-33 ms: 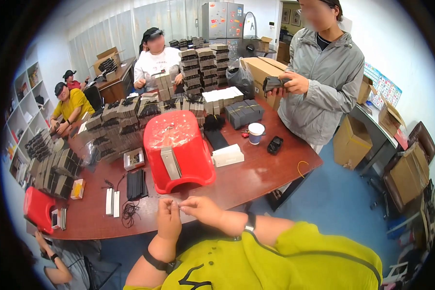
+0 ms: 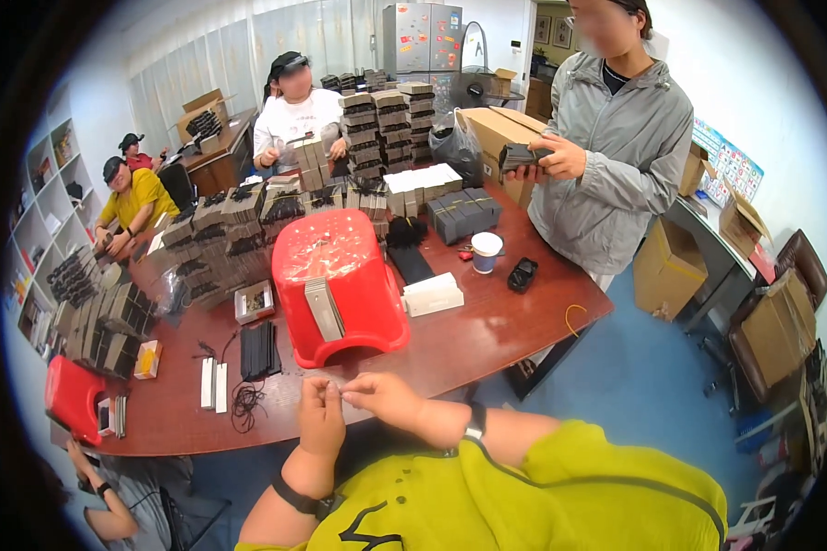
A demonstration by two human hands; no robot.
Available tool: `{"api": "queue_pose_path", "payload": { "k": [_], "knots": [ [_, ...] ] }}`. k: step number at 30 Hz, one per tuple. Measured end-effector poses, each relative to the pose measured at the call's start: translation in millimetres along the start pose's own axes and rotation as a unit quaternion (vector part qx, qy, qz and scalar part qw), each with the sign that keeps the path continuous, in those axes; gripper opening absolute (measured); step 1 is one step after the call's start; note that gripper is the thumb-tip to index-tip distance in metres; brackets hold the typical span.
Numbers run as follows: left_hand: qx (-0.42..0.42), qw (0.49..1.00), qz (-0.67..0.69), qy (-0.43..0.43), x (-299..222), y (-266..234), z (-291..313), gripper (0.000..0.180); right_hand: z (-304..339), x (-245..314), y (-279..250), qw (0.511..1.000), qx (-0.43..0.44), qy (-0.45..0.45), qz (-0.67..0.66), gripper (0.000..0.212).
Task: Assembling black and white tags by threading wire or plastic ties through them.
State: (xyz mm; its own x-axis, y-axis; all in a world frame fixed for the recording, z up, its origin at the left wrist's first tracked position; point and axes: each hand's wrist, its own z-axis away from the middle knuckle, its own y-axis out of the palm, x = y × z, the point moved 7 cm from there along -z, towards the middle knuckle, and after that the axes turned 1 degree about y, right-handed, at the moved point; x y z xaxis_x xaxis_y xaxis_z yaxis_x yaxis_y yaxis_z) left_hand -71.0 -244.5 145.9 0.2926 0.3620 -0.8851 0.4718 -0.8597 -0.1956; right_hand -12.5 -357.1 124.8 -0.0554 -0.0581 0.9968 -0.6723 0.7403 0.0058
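Just off the near table edge, my left hand (image 2: 322,413) and my right hand (image 2: 381,395) meet fingertip to fingertip. Both are closed in a pinch, and whatever lies between the fingers is too small to make out. Right beyond them an upturned red plastic stool (image 2: 335,266) rests on the table, with a stack of narrow grey strips (image 2: 323,310) against its side. Left of my hands lie a bundle of black flat strips (image 2: 261,351), a tangle of black cord (image 2: 246,407) and white strips (image 2: 214,385).
Stacks of grey-brown card bundles (image 2: 230,239) cover the table's far left. A paper cup (image 2: 486,253), a white box (image 2: 434,296) and a black coiled item (image 2: 523,275) are to the right. A standing co-worker in a grey jacket (image 2: 606,156) holds dark packs; others sit around.
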Motion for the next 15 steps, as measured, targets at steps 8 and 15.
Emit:
{"api": "queue_pose_path", "payload": {
  "k": [8,15],
  "knots": [
    [-0.009,0.996,-0.050,0.068,-1,2,1,0.007,-8,-17,0,0.997,-0.017,-0.014,-0.080,0.013],
    [0.060,0.995,0.057,-0.057,21,-1,0,0.009,-15,-11,-26,0.888,-0.054,-0.011,-0.457,0.008]
  ]
}}
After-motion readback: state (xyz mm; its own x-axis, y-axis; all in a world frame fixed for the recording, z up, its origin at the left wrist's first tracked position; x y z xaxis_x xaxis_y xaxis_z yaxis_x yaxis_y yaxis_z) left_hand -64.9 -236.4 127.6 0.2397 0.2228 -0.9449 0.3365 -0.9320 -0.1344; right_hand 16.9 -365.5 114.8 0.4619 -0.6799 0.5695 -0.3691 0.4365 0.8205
